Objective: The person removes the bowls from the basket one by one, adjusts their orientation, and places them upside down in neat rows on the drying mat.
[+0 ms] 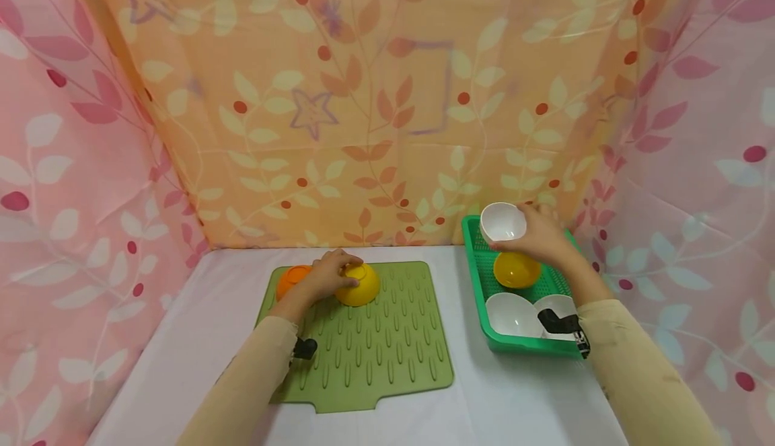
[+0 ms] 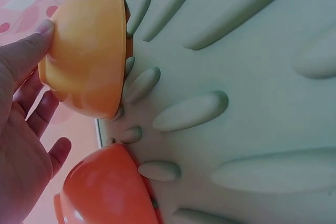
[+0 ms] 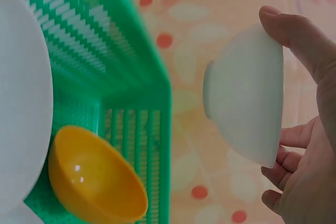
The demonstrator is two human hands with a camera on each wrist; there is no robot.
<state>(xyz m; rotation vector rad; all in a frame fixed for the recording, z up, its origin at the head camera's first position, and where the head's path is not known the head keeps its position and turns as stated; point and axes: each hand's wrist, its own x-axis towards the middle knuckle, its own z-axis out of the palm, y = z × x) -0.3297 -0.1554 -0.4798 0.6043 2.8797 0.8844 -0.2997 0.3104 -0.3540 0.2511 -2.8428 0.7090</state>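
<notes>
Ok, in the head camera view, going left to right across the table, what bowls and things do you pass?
Orange bowl → left hand → yellow bowl upside down on the green mat → green basket → white bowl held up by the right hand.

Left hand (image 1: pixel 329 272): forearm extended forward, fingers curled over a held item, thumb pressed to its side. Right hand (image 1: pixel 541 234): raised, forearm angled inward, thumb and fingers gripping a lifted item.
</notes>
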